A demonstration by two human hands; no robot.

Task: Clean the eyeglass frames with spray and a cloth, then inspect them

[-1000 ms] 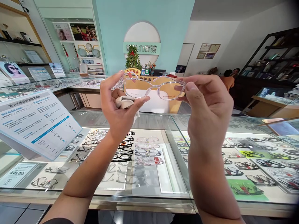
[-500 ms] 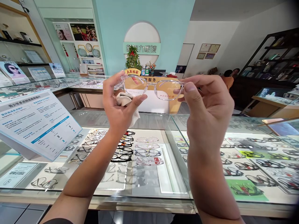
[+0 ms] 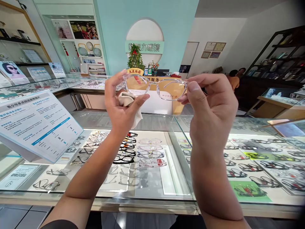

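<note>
Glass counter point(image 3: 143, 206) well below transparent spectacles point(image 3: 153, 83)

Premises are identified as an optician's shop by glass display cases point(image 3: 147, 190) with rows of spectacles point(image 3: 150, 154) at six and four o'clock, a sunglasses poster point(image 3: 11, 73) toward ten, a printed board point(image 3: 39, 124) at nine, and a counter point(image 3: 157, 107) at twelve, below a lettered wall sign point(image 3: 144, 47).

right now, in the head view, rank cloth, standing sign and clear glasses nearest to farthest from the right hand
1. Clear glasses, right side held by the right hand.
2. Cloth, bunched in the left hand.
3. Standing sign, at far left.
</note>
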